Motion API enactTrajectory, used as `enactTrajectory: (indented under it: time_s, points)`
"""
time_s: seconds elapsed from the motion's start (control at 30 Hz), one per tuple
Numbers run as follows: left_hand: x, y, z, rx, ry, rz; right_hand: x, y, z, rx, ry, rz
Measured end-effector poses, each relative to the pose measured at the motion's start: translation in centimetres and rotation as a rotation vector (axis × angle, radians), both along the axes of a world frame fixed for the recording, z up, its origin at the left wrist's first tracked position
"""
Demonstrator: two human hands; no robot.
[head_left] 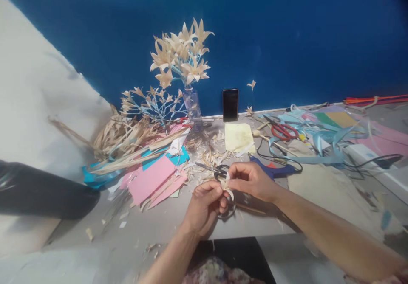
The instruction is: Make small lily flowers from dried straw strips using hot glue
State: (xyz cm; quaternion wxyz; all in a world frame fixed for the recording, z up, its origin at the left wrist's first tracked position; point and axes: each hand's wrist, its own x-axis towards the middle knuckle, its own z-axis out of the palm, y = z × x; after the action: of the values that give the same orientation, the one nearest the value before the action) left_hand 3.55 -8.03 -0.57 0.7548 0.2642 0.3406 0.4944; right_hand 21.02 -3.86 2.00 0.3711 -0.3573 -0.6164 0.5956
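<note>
Between my two hands is a small cream flower (225,185) with pointed petals, like those standing in the vase. My left hand (205,203) pinches it from below, fingers curled around its base. From the right, my right hand (251,180) holds an upper petal between thumb and forefinger. Black-handled scissors (219,171) lie on the table just behind my fingers. Under my hands is a dark ring-shaped thing (230,211), partly hidden, with a thin wooden stick (250,209) beside it.
A clear vase (192,105) holds a bunch of cream flowers (181,52). A phone (230,105) leans on the blue wall. Pink paper (153,178) and dried husks (124,135) lie left; red-handled scissors (283,132), a blue glue gun (274,169) and light-blue ribbon (318,142) right.
</note>
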Motion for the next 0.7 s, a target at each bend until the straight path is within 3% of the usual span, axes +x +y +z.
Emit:
enactTrajectory:
  time_s: [0.27,0.7]
  points:
    - [-0.29,-0.12,-0.27,0.106,0.277,-0.003,-0.03,-0.08,0.3,-0.002,-0.068,-0.021]
    - [0.38,-0.48,-0.12,0.206,0.529,0.094,-0.28,0.04,0.16,-0.036,-0.063,-0.012]
